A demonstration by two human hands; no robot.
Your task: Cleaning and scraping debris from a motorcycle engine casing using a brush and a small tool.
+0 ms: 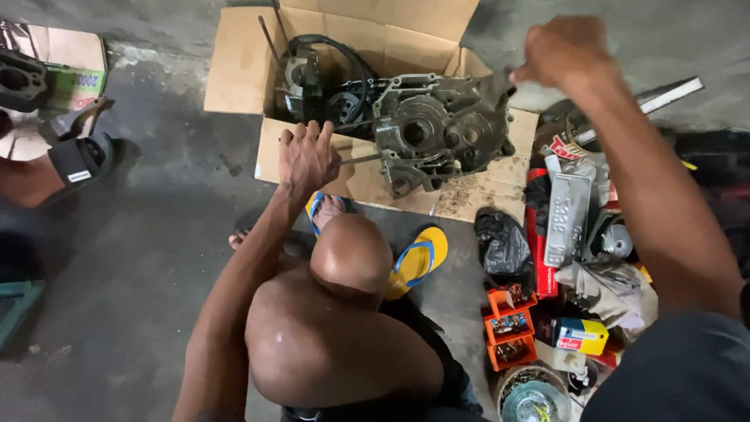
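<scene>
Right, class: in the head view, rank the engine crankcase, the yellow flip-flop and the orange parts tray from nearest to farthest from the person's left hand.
From the left hand:
1. Engine crankcase, just right of it on the cardboard.
2. Yellow flip-flop, below and right, beside the knee.
3. Orange parts tray, farthest, lower right among the clutter.

A grey concrete floor [141,258], stained and dusty, carries everything. A flattened cardboard box [312,70] lies open on it with an engine crankcase [437,133] resting on its flap. A yellow and blue flip-flop [418,262] sits just below the cardboard. To the right lie a black plastic bag [504,246], orange parts trays [508,324] and a heap of spares.
</scene>
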